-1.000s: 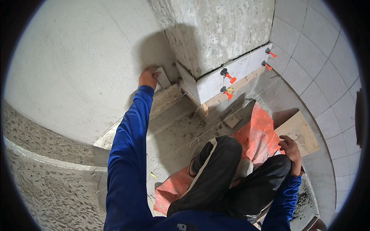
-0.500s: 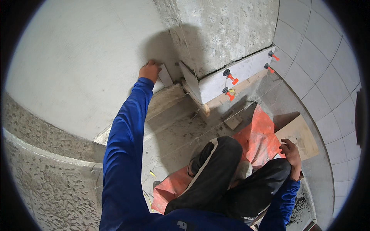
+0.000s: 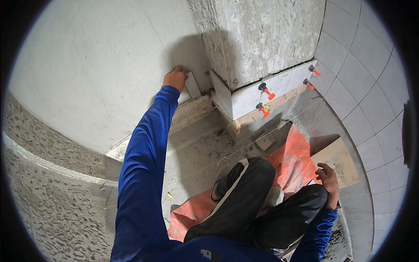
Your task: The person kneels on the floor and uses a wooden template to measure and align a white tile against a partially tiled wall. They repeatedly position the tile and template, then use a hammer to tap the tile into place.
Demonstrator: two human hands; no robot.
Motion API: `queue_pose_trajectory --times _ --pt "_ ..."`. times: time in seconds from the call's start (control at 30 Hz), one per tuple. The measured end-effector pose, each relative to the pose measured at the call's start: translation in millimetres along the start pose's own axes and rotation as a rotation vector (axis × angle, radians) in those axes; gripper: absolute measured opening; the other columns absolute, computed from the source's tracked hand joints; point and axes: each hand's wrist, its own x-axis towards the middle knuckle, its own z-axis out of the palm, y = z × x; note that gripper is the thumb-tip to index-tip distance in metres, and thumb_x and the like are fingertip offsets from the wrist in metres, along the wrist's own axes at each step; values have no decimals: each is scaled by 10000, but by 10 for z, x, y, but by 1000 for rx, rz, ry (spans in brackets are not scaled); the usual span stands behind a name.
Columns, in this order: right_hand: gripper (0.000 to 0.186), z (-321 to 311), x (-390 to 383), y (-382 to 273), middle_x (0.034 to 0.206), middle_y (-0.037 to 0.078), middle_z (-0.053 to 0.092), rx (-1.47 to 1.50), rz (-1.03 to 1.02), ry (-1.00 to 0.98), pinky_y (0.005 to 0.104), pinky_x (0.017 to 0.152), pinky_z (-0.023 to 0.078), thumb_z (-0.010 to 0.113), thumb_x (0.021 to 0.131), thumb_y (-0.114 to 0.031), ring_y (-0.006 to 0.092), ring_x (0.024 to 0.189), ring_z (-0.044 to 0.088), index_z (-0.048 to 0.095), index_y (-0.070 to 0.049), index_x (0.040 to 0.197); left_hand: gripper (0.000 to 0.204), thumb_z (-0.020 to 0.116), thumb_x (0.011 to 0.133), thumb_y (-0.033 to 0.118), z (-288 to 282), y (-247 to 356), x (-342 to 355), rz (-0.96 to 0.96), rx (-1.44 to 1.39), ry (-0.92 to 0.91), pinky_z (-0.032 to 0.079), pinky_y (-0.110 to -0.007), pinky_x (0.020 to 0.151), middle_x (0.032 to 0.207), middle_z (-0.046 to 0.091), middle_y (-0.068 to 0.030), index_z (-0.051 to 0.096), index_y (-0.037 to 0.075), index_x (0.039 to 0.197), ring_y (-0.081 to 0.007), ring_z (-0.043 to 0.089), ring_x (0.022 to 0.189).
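My left hand [image 3: 175, 79] reaches forward to the pale wall, its fingers closed around the edge of a narrow light-grey tile piece [image 3: 192, 84]. That piece stands tilted on a ledge [image 3: 192, 112] at the wall's foot; the hand covers its left part. To its right, a tile [image 3: 221, 94] stands against the side of the rough concrete column. Along the column's front runs a tile row [image 3: 248, 99] with orange-and-black levelling clips [image 3: 267, 91]. My right hand [image 3: 328, 179] rests by my right knee, empty, with its fingers loosely bent and apart.
A wooden batten [image 3: 270, 104] runs under the tile row. Strings [image 3: 257, 136] stretch across the work area. An orange-red sheet [image 3: 291, 157] lies under and beside my legs, near a tan board [image 3: 338, 159]. A tiled wall [image 3: 371, 109] rises at right; a mortar container [image 3: 342, 236] sits lower right.
The view has shifted slightly, so the wall and column sit a little farther right and lower. My left hand stays on the tile piece, and my right hand stays by the knee.
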Motion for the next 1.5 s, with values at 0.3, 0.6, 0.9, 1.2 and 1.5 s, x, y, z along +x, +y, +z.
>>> queue_pose_trajectory --times 0.3,0.6,0.9,1.2,1.5 --pt "382 -5 -21 -30 746 89 642 7 -3 -5 287 619 467 591 872 -214 133 666 584 598 31 1165 214 621 854 238 32 -10 23 -16 -7 16 522 -428 818 1135 611 -78 694 146 1033 -306 638 974" --pt "383 -14 -38 -51 779 103 650 15 -16 3 296 638 477 601 877 -207 147 688 602 595 38 1171 255 673 809 210 11 56 -16 -57 -102 51 505 -415 865 1157 605 -89 700 149 1055 -308 615 1022" --pt "382 -22 -27 -13 788 119 662 9 -3 13 304 642 484 605 873 -207 156 704 625 602 41 1164 257 725 743 172 -105 179 107 -155 -156 -70 494 -406 884 1068 663 -126 716 84 984 -323 629 997" --pt "380 -18 -16 -49 782 123 667 -26 -20 13 307 631 493 594 866 -202 161 678 631 606 41 1158 252 741 740 235 -182 395 466 -136 -193 -12 517 -443 809 895 700 -162 735 71 931 -359 661 883" --pt "409 -62 -22 33 849 125 673 -36 24 3 308 661 511 589 872 -214 176 710 639 581 45 1188 269 717 781 231 168 470 543 -131 -271 -1 511 -453 857 977 679 -194 720 122 1027 -372 640 945"
